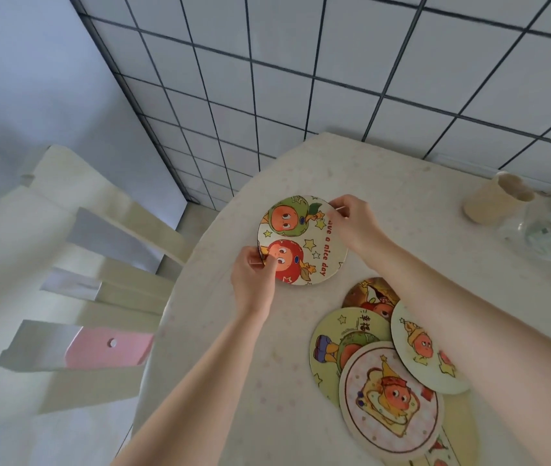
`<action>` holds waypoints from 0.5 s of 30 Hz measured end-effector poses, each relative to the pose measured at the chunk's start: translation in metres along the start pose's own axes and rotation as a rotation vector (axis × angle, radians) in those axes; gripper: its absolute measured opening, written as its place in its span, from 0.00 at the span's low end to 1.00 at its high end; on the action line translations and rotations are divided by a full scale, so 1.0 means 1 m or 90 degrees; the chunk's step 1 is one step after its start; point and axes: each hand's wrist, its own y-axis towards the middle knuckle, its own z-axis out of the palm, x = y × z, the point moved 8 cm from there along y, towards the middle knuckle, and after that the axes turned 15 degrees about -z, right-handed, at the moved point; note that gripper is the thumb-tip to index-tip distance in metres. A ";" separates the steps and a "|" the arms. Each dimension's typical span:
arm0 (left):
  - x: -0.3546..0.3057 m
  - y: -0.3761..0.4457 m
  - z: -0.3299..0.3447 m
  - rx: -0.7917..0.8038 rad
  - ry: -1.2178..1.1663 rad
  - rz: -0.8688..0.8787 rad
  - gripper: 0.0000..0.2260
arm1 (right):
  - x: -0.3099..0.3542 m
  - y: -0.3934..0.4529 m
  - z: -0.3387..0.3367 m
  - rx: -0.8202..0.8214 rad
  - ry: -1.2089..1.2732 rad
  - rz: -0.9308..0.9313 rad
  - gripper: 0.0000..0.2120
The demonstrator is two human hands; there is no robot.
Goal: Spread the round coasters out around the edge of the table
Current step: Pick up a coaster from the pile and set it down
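A round coaster (301, 240) with two cartoon fruit faces and the words "a nice day" lies near the table's far left edge. My left hand (255, 280) pinches its near left rim. My right hand (354, 220) pinches its far right rim. Closer to me, several more round coasters overlap in a loose pile: a pink one with a toast drawing (388, 398) on top, a green one (338, 341) under it, a white one (422, 351) partly hidden by my right forearm, and a brown one (371, 294) behind.
The cream table (234, 364) curves away along its left edge. A cream chair (66, 247) with a pink seat stands just left of it. A beige cup (496, 200) and a clear plastic bag (546, 230) sit at the far right. A tiled wall rises behind.
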 end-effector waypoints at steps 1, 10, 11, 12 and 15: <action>0.005 -0.004 -0.005 -0.001 -0.013 -0.011 0.03 | 0.003 -0.005 0.002 0.010 -0.005 -0.007 0.05; 0.070 -0.056 -0.070 0.009 -0.053 -0.122 0.02 | -0.002 -0.085 0.046 0.099 -0.015 -0.003 0.08; 0.077 -0.062 -0.080 0.002 -0.047 -0.127 0.02 | -0.004 -0.096 0.053 0.110 -0.015 0.005 0.09; 0.084 -0.066 -0.087 -0.003 -0.041 -0.131 0.02 | -0.006 -0.105 0.058 0.123 -0.017 0.011 0.09; 0.104 -0.080 -0.110 -0.011 -0.034 -0.147 0.02 | -0.011 -0.131 0.074 0.147 -0.025 0.032 0.09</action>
